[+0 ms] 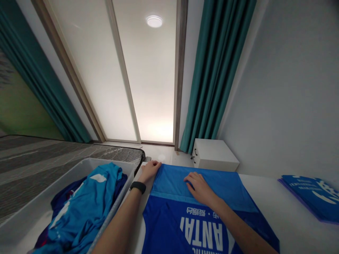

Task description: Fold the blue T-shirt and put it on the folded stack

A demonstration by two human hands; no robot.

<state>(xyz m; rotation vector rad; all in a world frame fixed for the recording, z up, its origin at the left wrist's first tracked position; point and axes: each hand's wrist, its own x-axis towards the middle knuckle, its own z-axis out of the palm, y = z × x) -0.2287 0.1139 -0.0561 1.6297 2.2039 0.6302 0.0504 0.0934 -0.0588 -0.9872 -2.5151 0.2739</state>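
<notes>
A blue sports shirt [169, 211], lighter blue along its far band and printed with white lettering, lies spread over a white tabletop [254, 187]. At its far left corner, the fingers of my left hand [150, 170] are pinched together on the shirt's edge; a black band circles that wrist. My right hand [199, 187] rests on the light blue band, fingers loosely bent and apart, gripping nothing visible. Part of the lettering is hidden beneath my right forearm.
Left of the table stands a pale plastic bin [127, 168] holding crumpled blue clothes [87, 211]. Folded blue garments [315, 195] lie at the right. A white drawer cabinet [215, 150] stands beyond the table, and a grey mattress [66, 155] lies behind the bin.
</notes>
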